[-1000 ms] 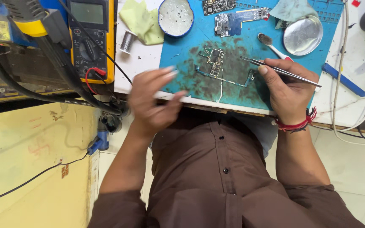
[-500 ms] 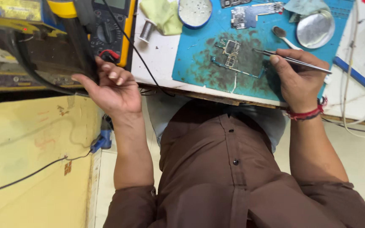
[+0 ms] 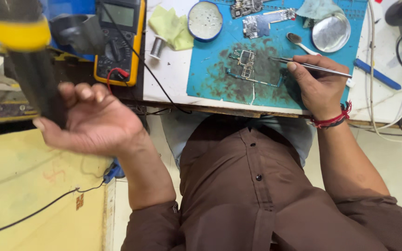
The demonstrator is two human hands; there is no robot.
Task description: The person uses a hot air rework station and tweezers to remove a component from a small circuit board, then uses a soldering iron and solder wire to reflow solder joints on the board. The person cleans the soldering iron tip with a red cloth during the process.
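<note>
The person's left hand (image 3: 89, 118) is curled, palm up, around the dark handle of a blurred black tool with a yellow band (image 3: 22, 51), held off the left side of the white counter (image 3: 170, 69), above a pale yellow surface (image 3: 33, 186). The right hand (image 3: 319, 86) rests on the blue-green work mat (image 3: 210, 74) and pinches thin steel tweezers (image 3: 310, 66) between thumb and fingers; the tips point left toward a small bare circuit board (image 3: 246, 62) lying on the stained middle of the mat.

Two round containers sit at the back of the mat. A blue-rimmed dish (image 3: 204, 19) holds what look like tiny pale specks, too small to tell apart. A shiny metal dish (image 3: 331, 32) lies near the right hand, its contents not discernible, with a metal spoon (image 3: 298, 42) just beside it. A second, larger circuit board (image 3: 264, 21) lies between the dishes.

Left of the mat lie a yellow-green cloth (image 3: 170, 28) and a small solder spool (image 3: 156, 46); a yellow multimeter (image 3: 117, 42) stands at the counter's left end, its leads trailing over the front edge. The mat's near edge almost meets the counter's front edge, close to the person's brown shirt (image 3: 257, 186). A blue-handled tool (image 3: 377, 73) and white cables (image 3: 387, 93) crowd the right side, leaving open room mainly on the bare white strip between multimeter and mat.
</note>
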